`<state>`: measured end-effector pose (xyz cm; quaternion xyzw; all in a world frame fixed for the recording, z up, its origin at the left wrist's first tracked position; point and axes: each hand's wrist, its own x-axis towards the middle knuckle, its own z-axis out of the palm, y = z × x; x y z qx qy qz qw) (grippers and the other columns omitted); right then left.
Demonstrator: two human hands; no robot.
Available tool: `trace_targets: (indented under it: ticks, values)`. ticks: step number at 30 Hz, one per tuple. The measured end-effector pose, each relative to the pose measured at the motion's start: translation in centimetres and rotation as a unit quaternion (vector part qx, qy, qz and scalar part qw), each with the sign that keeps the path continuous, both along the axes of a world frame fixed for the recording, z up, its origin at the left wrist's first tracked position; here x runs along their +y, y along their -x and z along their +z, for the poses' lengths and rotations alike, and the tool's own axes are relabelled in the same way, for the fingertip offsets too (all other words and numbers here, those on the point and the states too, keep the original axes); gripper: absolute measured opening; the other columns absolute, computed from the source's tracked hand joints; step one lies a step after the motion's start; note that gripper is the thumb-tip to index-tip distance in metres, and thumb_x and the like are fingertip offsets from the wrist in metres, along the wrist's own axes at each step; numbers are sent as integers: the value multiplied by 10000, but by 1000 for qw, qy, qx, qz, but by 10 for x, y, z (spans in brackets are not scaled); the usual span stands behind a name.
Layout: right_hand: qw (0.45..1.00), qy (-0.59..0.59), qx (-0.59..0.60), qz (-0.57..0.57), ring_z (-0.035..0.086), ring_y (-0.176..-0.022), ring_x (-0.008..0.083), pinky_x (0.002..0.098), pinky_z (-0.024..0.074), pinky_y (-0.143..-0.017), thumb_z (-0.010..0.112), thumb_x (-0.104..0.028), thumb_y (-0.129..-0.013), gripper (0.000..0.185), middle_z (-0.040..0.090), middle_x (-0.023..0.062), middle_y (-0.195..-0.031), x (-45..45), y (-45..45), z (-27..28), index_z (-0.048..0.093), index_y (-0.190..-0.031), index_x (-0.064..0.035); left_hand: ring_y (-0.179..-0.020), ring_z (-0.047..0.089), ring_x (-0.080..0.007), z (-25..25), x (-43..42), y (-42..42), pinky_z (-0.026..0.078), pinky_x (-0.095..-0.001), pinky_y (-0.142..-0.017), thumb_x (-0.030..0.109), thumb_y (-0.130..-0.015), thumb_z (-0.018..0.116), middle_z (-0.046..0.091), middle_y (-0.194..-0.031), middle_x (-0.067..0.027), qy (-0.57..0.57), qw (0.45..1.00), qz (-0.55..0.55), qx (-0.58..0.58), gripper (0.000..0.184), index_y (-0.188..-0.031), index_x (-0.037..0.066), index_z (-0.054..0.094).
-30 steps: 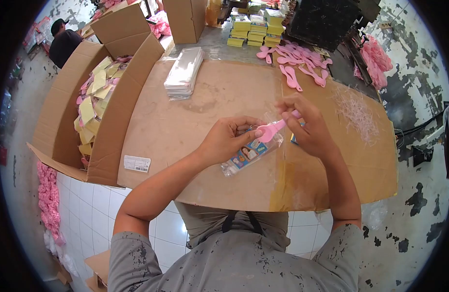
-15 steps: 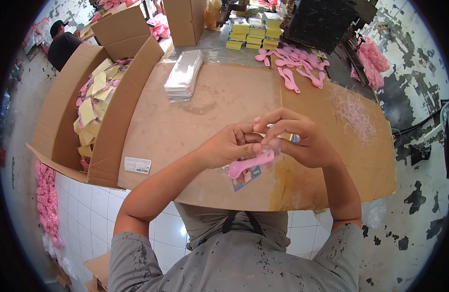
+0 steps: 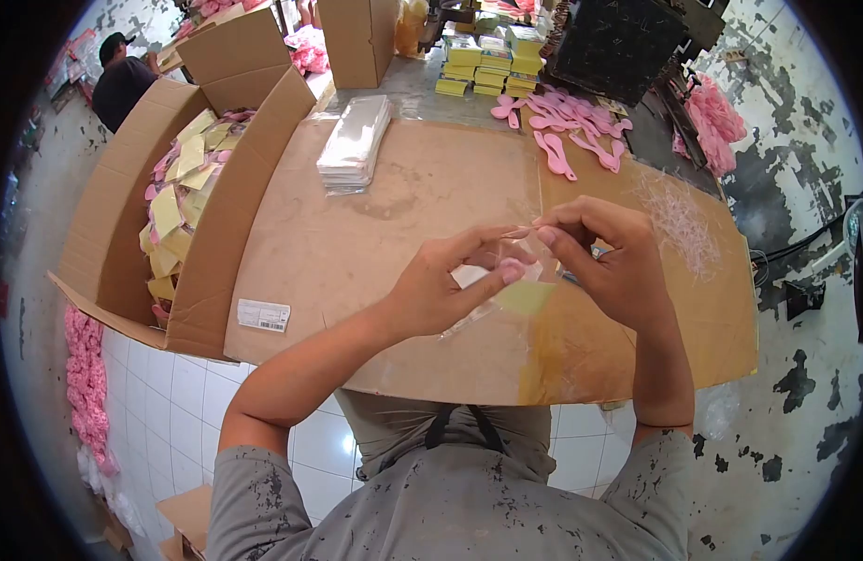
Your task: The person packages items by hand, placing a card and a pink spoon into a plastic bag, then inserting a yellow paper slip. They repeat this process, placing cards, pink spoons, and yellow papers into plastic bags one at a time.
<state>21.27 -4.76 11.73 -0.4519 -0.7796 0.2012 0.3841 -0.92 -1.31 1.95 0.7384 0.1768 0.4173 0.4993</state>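
Observation:
Over the middle of the table, my left hand grips a clear plastic bag between thumb and fingers. A pale yellow-green card shows at the bag, hanging below the fingertips. My right hand pinches the bag's top edge, its fingertips close to the left index finger. Something with blue print peeks out from within the right hand, mostly hidden by the fingers. The pink spoon cannot be made out clearly behind the left hand.
An open carton of bagged spoons and cards stands left. Farther back lie a stack of clear bags, pink spoons and card stacks. Thin plastic strips lie right. A person is at the far left.
The bag has turned: the pink spoon and printed card side gave way to the plain pale side. My right hand has shifted slightly right, and both hands now pinch the top edge.

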Motion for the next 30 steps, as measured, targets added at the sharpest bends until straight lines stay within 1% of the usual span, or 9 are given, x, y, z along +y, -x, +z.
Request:
trace_targets:
  ticks: [3, 6, 9, 18, 21, 26, 27, 28, 30]
  values:
    - [996, -77, -24, -33, 642, -735, 167, 308, 479, -632, 758, -44, -887, 149, 674, 47, -877, 2, 5, -8, 736, -1034, -42, -1056, 725, -139, 1, 0, 1, 571, -286, -925, 19, -1030, 626, 735, -1229, -154, 71, 997, -2, -20, 442, -1461, -14, 536]
    - [932, -318, -169, -30, 667, -923, 227, 366, 497, -778, 777, -48, -829, 204, 668, 37, -984, 12, 7, -15, 721, -1023, -79, -961, 742, -121, 5, -3, 2, 589, -272, -849, 24, -1031, 631, 778, -1090, -132, 105, 994, 16, -21, 435, -1454, -26, 543]
    - [912, -335, -236, -37, 642, -1059, 247, 403, 466, -900, 785, -78, -792, 203, 661, 33, -1057, 11, 13, -26, 712, -981, -84, -912, 742, -115, 3, -3, 1, 592, -272, -809, 11, -1019, 635, 790, -1003, -118, 62, 997, 34, -16, 449, -1456, -32, 541]
    - [882, -365, -297, -32, 629, -1057, 227, 382, 457, -919, 748, -123, -769, 202, 643, 47, -1052, 16, 19, -39, 695, -945, -39, -718, 734, -121, -4, -2, 3, 580, -270, -659, 10, -931, 702, 793, -920, -101, -51, 991, 75, 96, 551, -1459, -24, 548]
    - [874, -341, -347, -11, 622, -1008, 224, 381, 457, -908, 734, -128, -748, 200, 621, 51, -1003, 18, 17, -36, 668, -912, -34, -688, 733, -136, -5, -3, 2, 580, -274, -639, 20, -919, 712, 792, -912, -98, -92, 983, 82, 139, 555, -1451, -20, 559]
    - [922, -286, -252, -65, 612, -974, 234, 377, 467, -866, 696, -104, -798, 129, 592, 67, -961, 27, -1, -32, 633, -899, -55, -729, 740, -121, 2, 0, 3, 585, -268, -661, 21, -937, 691, 795, -912, -98, -102, 981, 75, 145, 523, -1447, 2, 578]
    - [932, -277, -219, -85, 612, -978, 229, 375, 469, -856, 684, -100, -812, 112, 589, 71, -960, 29, -12, -31, 626, -897, -55, -762, 740, -115, 2, 0, 3, 588, -266, -682, 28, -953, 683, 797, -930, -101, -56, 987, 65, 134, 506, -1448, 10, 581]
    - [977, -152, -124, -88, 612, -920, 192, 344, 474, -806, 658, -108, -864, 74, 582, 62, -925, 30, -27, -30, 625, -908, -59, -795, 741, -108, 1, 1, 4, 591, -265, -703, 35, -969, 676, 799, -949, -105, -10, 991, 56, 122, 490, -1450, 19, 583]
    - [989, 87, 77, -89, 591, -797, 118, 278, 469, -712, 611, -132, -956, 70, 561, 34, -851, 30, -70, -27, 620, -941, -64, -861, 737, -102, -1, 1, 4, 597, -267, -746, 53, -1000, 663, 799, -986, -114, 74, 993, 36, 79, 467, -1457, 26, 578]
